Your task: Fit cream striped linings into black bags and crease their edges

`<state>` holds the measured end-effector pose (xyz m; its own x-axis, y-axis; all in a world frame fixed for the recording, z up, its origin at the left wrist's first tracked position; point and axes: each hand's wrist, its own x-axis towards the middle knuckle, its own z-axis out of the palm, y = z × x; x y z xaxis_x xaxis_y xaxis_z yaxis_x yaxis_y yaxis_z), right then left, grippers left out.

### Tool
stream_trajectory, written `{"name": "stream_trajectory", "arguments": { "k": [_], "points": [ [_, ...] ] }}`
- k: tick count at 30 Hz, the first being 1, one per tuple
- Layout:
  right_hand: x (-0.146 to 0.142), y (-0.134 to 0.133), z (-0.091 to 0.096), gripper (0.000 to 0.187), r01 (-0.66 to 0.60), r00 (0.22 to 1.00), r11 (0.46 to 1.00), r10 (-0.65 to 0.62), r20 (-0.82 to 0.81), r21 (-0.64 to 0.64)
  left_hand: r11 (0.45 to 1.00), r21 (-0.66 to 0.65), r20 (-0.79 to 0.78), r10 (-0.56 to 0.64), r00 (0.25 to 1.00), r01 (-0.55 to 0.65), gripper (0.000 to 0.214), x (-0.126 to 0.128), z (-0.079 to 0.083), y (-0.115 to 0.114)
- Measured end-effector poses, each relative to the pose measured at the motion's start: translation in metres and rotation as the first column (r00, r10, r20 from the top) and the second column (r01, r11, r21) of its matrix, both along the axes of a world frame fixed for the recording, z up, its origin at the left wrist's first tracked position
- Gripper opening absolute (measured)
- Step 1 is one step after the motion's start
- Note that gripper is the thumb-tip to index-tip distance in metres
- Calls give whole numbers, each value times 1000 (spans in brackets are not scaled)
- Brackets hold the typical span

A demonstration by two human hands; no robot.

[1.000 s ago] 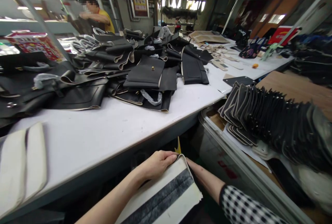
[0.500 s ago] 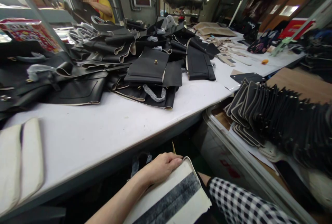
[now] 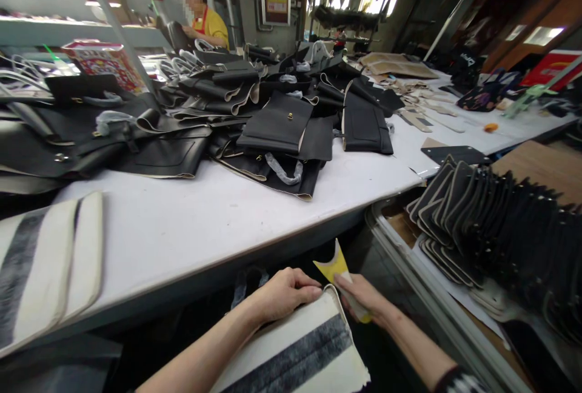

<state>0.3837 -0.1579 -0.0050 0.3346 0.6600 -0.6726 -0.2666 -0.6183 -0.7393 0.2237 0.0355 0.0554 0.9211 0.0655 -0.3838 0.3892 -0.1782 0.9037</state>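
A cream panel with a dark grey strip (image 3: 302,353) lies in my lap below the table edge. My left hand (image 3: 284,292) is closed on the panel's top edge, fingers curled over it. My right hand (image 3: 364,299) is just right of that corner, closed on a yellow scraper-like tool (image 3: 336,268) whose blade points up.
A white table (image 3: 195,223) carries a heap of black leather pieces (image 3: 273,126) and two cream panels (image 3: 50,259) at the left. A row of black pieces (image 3: 495,223) stands on a lower surface at the right. A person in yellow (image 3: 207,17) works at the far end.
My right hand has come out from beside the panel and now holds the yellow tool up in view. My left hand keeps its hold on the panel's edge.
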Motion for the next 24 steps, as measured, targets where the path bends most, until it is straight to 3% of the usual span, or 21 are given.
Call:
{"name": "stream_trajectory", "arguments": {
  "k": [3, 5, 7, 9, 11, 14, 16, 18, 20, 22, 24],
  "points": [
    [29, -38, 26, 65, -208, 960, 976, 215, -181, 58, 998, -15, -46, 53, 998, -54, 44, 0, -2, 1],
    [39, -49, 42, 59, -434, 833, 897, 437, -339, 88, 995, -30, -73, 89, 993, -91, 53, 1, -3, 1],
    [39, -45, 52, 58, -559, 742, 820, 561, -367, 124, 992, -41, -86, 117, 989, -121, 60, 3, -4, 0],
    [35, -29, 52, 54, -554, 808, 825, 566, -167, 113, 989, -35, -91, 138, 986, -141, 67, 4, -4, -2],
    [32, -8, 48, 54, -482, 870, 875, 472, 140, 43, 986, -24, -92, 160, 983, -163, 74, 4, -4, -3],
    [35, 21, 41, 67, -357, 806, 932, 339, 485, -58, 982, -19, -85, 186, 979, -188, 76, 4, -2, -6],
    [37, 36, 44, 63, -391, 637, 916, 341, 691, -91, 978, -27, -85, 204, 975, -207, 74, 3, 1, -8],
    [38, 48, 51, 59, -504, 342, 848, 372, 863, -166, 973, -37, -89, 225, 970, -229, 74, 3, 4, -9],
    [36, 56, 61, 61, -602, 69, 752, 383, 921, -268, 974, -40, -78, 221, 972, -225, 70, 2, 9, -9],
    [34, 62, 70, 60, -657, -39, 683, 390, 920, -317, 983, -29, -39, 181, 983, -183, 54, 2, 12, -10],
    [32, 65, 74, 59, -686, -86, 640, 400, 913, -345, 991, -5, -5, 133, 991, -133, 36, 1, 15, -10]
  ]
}}
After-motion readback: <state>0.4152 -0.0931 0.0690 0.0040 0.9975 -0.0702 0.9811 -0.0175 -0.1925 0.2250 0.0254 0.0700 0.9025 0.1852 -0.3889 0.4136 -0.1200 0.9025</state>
